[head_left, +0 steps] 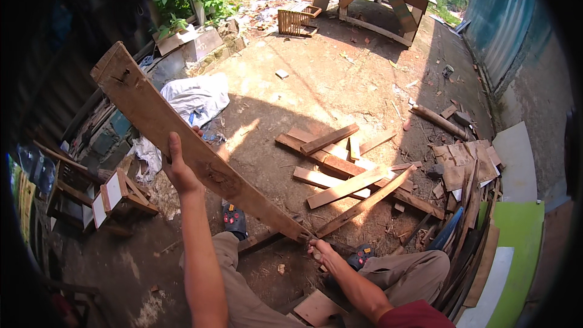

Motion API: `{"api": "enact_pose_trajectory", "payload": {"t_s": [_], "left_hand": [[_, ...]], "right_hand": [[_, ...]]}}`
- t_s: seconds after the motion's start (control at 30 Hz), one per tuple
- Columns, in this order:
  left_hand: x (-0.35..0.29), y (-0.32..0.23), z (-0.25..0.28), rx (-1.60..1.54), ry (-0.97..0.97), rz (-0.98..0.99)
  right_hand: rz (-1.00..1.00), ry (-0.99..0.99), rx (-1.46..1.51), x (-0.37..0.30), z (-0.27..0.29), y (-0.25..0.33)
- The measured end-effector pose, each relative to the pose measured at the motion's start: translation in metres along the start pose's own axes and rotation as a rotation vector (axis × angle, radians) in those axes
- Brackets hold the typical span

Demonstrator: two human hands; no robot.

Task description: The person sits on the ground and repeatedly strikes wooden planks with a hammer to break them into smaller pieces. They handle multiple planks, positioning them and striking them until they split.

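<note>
Plank (pixel 212 168) in left hand (pixel 181 173); end beside right hand (pixel 320 251)

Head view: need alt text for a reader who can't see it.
A long brown wooden plank slants up leftward, the person's bare left hand gripping it partway, bare right hand at its lower end. Brown wooden boards lie loosely piled to the right on partly sunlit brownish ground.

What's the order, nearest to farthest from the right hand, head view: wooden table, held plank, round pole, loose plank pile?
1. Held plank: lower end at the right hand.
2. Loose plank pile: ahead, on ground.
3. Round pole: farther ahead, right side.
4. Wooden table: far end, ahead.
</note>
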State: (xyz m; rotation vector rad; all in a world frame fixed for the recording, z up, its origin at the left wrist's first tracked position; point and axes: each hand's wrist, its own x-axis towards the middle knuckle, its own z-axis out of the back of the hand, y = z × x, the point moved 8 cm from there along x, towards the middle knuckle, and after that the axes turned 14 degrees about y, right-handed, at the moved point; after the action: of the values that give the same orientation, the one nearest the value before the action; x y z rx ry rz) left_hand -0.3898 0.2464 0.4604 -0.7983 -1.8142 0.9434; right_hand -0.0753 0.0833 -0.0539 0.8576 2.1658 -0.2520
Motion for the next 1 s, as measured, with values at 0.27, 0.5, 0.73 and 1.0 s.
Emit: {"api": "enact_pose_trajectory", "payload": {"t_s": [0.27,0.5,0.73,1.0], "left_hand": [[-0.005,-0.006,0.018,-0.036,-0.02,-0.009],[-0.014,-0.008,0.015,-0.063,-0.032,-0.03],[-0.024,-0.017,0.025,-0.03,-0.051,-0.066],[-0.027,-0.033,0.062,0.077,-0.092,-0.02]], "right_hand": [[0.005,-0.092,0.2,0.0,-0.008,-0.014],[0.143,-0.163,0.168,0.003,0.004,-0.017],[0.209,-0.208,0.222,-0.001,-0.004,-0.03],[0.172,-0.282,0.218,-0.006,-0.042,-0.055]]}}
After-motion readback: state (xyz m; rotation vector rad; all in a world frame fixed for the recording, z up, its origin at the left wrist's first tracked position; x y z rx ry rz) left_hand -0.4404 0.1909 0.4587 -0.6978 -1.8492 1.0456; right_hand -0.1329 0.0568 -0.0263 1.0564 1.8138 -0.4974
